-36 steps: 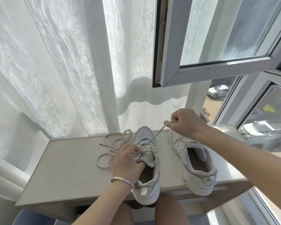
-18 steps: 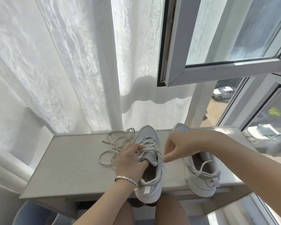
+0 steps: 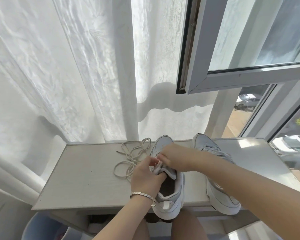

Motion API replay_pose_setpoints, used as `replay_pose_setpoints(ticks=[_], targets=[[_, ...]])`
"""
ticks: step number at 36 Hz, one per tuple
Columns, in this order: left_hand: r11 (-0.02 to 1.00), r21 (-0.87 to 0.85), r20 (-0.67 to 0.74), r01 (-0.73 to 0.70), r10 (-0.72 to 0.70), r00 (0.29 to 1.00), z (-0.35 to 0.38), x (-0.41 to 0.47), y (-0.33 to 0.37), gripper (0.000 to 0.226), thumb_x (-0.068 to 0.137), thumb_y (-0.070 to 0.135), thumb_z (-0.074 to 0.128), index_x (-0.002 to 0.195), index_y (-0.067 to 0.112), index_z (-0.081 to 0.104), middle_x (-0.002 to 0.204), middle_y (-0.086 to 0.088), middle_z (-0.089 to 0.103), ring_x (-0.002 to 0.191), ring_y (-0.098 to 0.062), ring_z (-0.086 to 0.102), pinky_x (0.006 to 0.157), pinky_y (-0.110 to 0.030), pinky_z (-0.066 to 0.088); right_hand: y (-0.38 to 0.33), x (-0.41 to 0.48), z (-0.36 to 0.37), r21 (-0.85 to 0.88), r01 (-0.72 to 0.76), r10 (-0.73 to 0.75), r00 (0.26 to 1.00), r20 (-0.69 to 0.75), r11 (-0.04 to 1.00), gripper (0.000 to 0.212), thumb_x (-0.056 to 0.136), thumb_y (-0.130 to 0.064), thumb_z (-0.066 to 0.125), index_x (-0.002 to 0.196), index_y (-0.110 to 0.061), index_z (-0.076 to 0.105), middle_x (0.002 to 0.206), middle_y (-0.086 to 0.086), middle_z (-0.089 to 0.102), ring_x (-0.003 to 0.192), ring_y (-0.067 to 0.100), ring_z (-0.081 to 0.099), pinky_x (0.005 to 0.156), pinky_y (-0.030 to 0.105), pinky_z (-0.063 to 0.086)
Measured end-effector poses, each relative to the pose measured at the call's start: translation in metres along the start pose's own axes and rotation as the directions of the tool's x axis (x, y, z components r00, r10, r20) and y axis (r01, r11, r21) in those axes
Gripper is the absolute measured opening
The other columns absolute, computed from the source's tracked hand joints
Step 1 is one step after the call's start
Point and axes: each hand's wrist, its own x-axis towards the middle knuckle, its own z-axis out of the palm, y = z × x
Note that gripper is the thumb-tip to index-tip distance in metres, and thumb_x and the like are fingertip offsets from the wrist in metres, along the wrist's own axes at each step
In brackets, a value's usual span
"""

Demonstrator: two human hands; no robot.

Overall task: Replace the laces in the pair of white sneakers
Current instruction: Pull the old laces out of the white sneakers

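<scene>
The sneaker (image 3: 170,203) stands on the counter (image 3: 87,179), heel at the near edge, with both hands meeting over its tongue. The left hand (image 3: 145,179) grips the tongue; the right hand (image 3: 176,157) curls onto the lacing (what it pinches I cannot tell). The upper is white and pale grey, the sole thick. A loose lace (image 3: 128,158) lies just beside it on the left.

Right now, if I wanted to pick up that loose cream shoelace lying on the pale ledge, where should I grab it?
Probably pinch its dark tip, which pokes out free on the left of the tangled loose cream shoelace. Come from the left and above: the left hand and right hand crowd the white sneaker on the right.
</scene>
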Motion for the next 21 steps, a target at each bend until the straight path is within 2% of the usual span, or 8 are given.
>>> replay_pose_setpoints(ticks=[3, 5, 8, 10, 12, 16, 19, 21], targets=[[1.0, 0.005, 0.003, 0.0, 0.0, 1.0, 0.0, -0.001, -0.001, 0.023, 0.067, 0.016, 0.07, 0.084, 0.029, 0.062, 0.086, 0.014, 0.064, 0.086, -0.007, 0.057, 0.072, -0.019, 0.039, 0.009, -0.011, -0.001, 0.416, -0.065, 0.053, 0.998, 0.04, 0.907, 0.039, 0.103, -0.02, 0.028, 0.064, -0.017, 0.033, 0.069, -0.003, 0.038, 0.067, 0.01, 0.037, 0.06, 0.014, 0.03], [1.0, -0.014, 0.01, 0.008, -0.008, 1.0, 0.001, -0.001, -0.001, 0.024, 0.067, 0.017, 0.07, 0.087, 0.028, 0.064, 0.088, 0.015, 0.065, 0.088, -0.005, 0.057, 0.074, -0.018, 0.039, 0.018, -0.018, 0.002, 0.707, -0.103, 0.101, 0.994, 0.045, 0.7, 0.035, 0.101, -0.022, 0.033, 0.068, -0.015, 0.042, 0.069, -0.005, 0.044, 0.067, 0.008, 0.04, 0.061, 0.015, 0.031], [0.999, -0.034, 0.037, 0.03, -0.029, 0.999, 0.001, -0.001, -0.001, 0.025, 0.068, 0.018, 0.071, 0.09, 0.029, 0.066, 0.09, 0.016, 0.065, 0.09, -0.004, 0.057, 0.076, -0.018, 0.039, 0.03, -0.019, 0.012, 0.951, -0.053, 0.111, 0.994, 0.019, 0.305, 0.037, 0.097, -0.014, 0.038, 0.06, -0.015, 0.04, 0.056, -0.006, 0.042, 0.059, 0.009, 0.041, 0.066, 0.021, 0.032], [0.999, -0.018, 0.052, 0.027, -0.026, 0.998, 0.002, -0.001, 0.0, 0.024, 0.068, 0.019, 0.071, 0.088, 0.03, 0.065, 0.091, 0.015, 0.065, 0.091, -0.003, 0.056, 0.077, -0.018, 0.04, 0.034, -0.017, 0.014, 0.976, -0.065, 0.136, 0.99, 0.037, 0.209, 0.035, 0.094, -0.013, 0.043, 0.059, -0.015, 0.041, 0.049, -0.006, 0.038, 0.054, 0.011, 0.039, 0.065, 0.023, 0.033], [1.0, -0.001, 0.064, 0.022, -0.022, 0.998, 0.004, -0.002, 0.0, 0.022, 0.068, 0.021, 0.071, 0.087, 0.031, 0.064, 0.09, 0.015, 0.065, 0.09, -0.003, 0.056, 0.078, -0.019, 0.041, 0.032, -0.015, 0.006, 0.9, -0.171, 0.201, 0.975, 0.095, 0.401, 0.033, 0.092, -0.022, 0.049, 0.061, -0.013, 0.052, 0.04, -0.009, 0.041, 0.053, 0.011, 0.039, 0.064, 0.022, 0.036], [0.998, 0.056, 0.066, 0.02, -0.024, 0.998, 0.005, -0.005, 0.004, 0.018, 0.071, 0.023, 0.07, 0.084, 0.03, 0.06, 0.088, 0.015, 0.062, 0.087, -0.006, 0.055, 0.071, -0.019, 0.036, 0.011, -0.009, -0.017, 0.443, -0.31, 0.226, 0.946, 0.232, 0.841, 0.039, 0.088, -0.044, 0.05, 0.062, -0.018, 0.063, 0.049, -0.007, 0.049, 0.054, 0.012, 0.036, 0.056, 0.023, 0.029], [0.995, 0.093, 0.057, 0.038, -0.043, 0.997, 0.004, -0.003, 0.009, 0.023, 0.074, 0.02, 0.068, 0.09, 0.03, 0.054, 0.091, 0.014, 0.055, 0.089, -0.008, 0.051, 0.074, -0.018, 0.035, -0.002, 0.001, -0.014, 0.292, -0.211, 0.17, 0.972, 0.161, 0.933, 0.045, 0.083, -0.045, 0.058, 0.048, -0.02, 0.043, 0.046, -0.007, 0.035, 0.047, 0.01, 0.03, 0.049, 0.021, 0.026], [0.997, 0.067, 0.063, 0.048, -0.052, 0.997, 0.001, -0.002, 0.009, 0.024, 0.074, 0.018, 0.068, 0.092, 0.029, 0.056, 0.092, 0.013, 0.057, 0.092, -0.009, 0.053, 0.077, -0.02, 0.038, -0.003, 0.007, -0.007, 0.427, -0.164, 0.141, 0.986, 0.085, 0.889, 0.046, 0.083, -0.033, 0.06, 0.048, -0.02, 0.033, 0.04, -0.01, 0.024, 0.045, 0.011, 0.024, 0.046, 0.022, 0.021]])
